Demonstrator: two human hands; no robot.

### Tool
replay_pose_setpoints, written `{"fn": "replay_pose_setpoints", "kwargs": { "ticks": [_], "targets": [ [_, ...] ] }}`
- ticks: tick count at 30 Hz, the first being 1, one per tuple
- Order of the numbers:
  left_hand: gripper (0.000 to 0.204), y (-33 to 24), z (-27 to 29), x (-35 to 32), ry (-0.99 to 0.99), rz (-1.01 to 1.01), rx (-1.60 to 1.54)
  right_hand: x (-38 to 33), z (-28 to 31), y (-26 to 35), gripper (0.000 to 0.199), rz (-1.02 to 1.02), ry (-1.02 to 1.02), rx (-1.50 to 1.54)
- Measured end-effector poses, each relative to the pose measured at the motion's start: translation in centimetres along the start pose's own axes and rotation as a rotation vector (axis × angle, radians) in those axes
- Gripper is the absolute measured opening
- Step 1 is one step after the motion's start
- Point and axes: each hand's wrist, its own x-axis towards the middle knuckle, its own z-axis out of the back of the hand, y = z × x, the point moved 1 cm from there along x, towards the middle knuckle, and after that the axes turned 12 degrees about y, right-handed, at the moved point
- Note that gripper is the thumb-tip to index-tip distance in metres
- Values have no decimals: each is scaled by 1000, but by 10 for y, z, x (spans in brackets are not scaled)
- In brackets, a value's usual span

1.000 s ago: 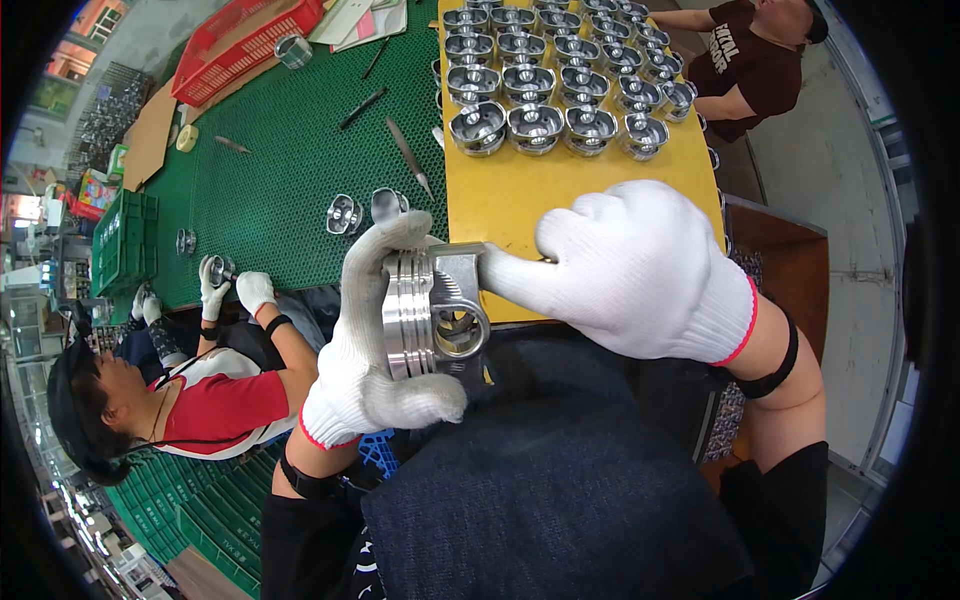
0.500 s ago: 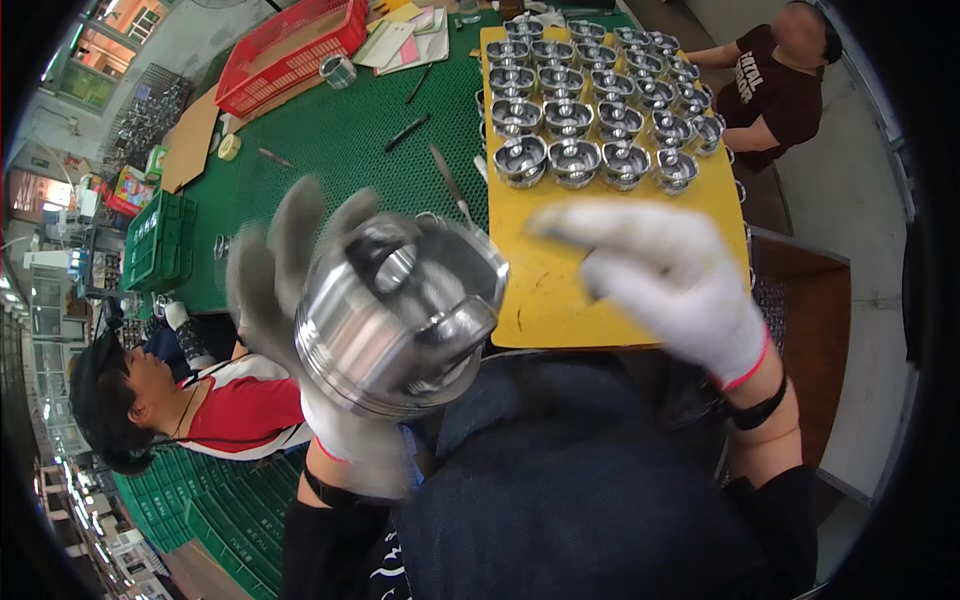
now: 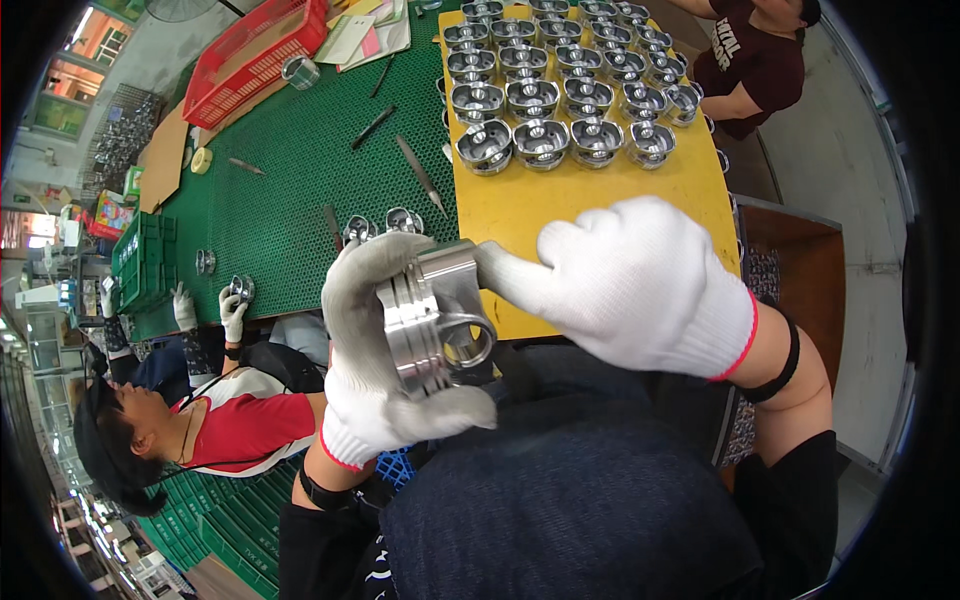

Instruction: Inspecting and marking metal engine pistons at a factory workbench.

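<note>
1. Now the piston (image 3: 432, 318) lies on its side in the left hand (image 3: 375, 350), crown to the left, ring grooves upright and pin hole facing the camera. Half a second ago it was tilted up with its hollow underside toward the lens, so it has been turned back to the side-on pose it had a second ago.
2. The left hand's fingers (image 3: 372, 272) are closed around the piston's crown end, thumb underneath, cradling it above the person's lap, just short of the near edge of the yellow board (image 3: 590, 200).
3. The right hand (image 3: 640, 285) has come back in. Half a second ago it hung spread and apart; now its fingers are closed on the skirt end of the piston, pinching it from the right.
4. Judging by this, the look inside the skirt seems over and the outside, the grooves and pin bore, is under the eye again with both hands steadying the part.
5. Rows of like pistons (image 3: 540, 140) stand on the far part of the yellow board, which rests on the green counter (image 3: 290, 200).
6. Hand tools (image 3: 420, 175) and a red basket (image 3: 255, 60) lie on the counter; a co-worker (image 3: 220, 430) in white gloves sits at left, another person (image 3: 750, 60) at the far right.
</note>
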Motion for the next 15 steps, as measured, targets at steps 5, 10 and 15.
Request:
{"fn": "replay_pose_setpoints", "kwargs": {
  "ticks": [5,10,15],
  "targets": [
    [100,-14,9,15,140,-317,586,4,-4,3,27,-27,312,372],
    [91,6,15,12,-140,-534,652,22,-39,4,26,53,55,1002],
    [97,-10,32,14,-89,256,-736,-30,-33,-55,25,-158,-363,1886]
  ]
}}
